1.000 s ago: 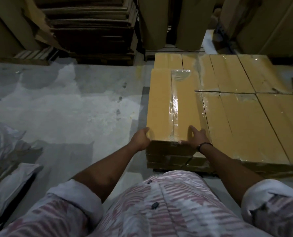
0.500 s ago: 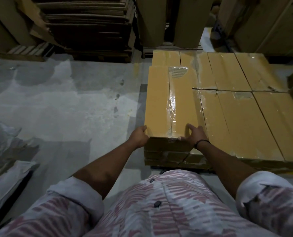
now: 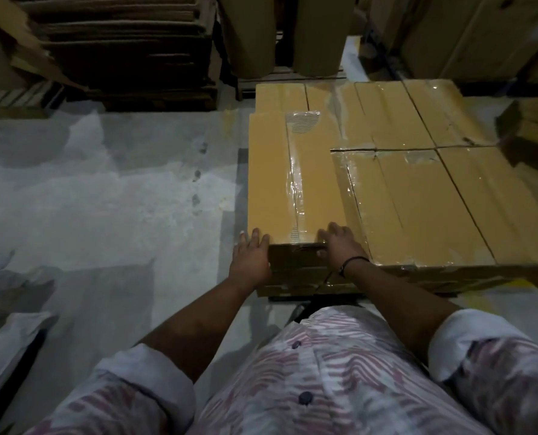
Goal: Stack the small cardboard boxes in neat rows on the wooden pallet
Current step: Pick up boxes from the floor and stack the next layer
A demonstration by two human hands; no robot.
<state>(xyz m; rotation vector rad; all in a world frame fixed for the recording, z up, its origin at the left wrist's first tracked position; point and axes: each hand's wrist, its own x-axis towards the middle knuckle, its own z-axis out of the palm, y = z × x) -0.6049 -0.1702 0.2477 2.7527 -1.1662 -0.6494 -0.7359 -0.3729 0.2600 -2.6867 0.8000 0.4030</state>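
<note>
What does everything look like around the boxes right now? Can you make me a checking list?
Surface: grey concrete floor, patchy and stained.
Job's things: top box lies on a taped layer of boxes, at its left edge; pallet hidden beneath.
Clutter: white sacks on the floor at left.
Hands: left hand presses the top box's near left corner; right hand rests on its near edge; both flat.
Cables: nothing seen.
Surroundings: flattened cardboard stack, upright cardboard pieces.
</note>
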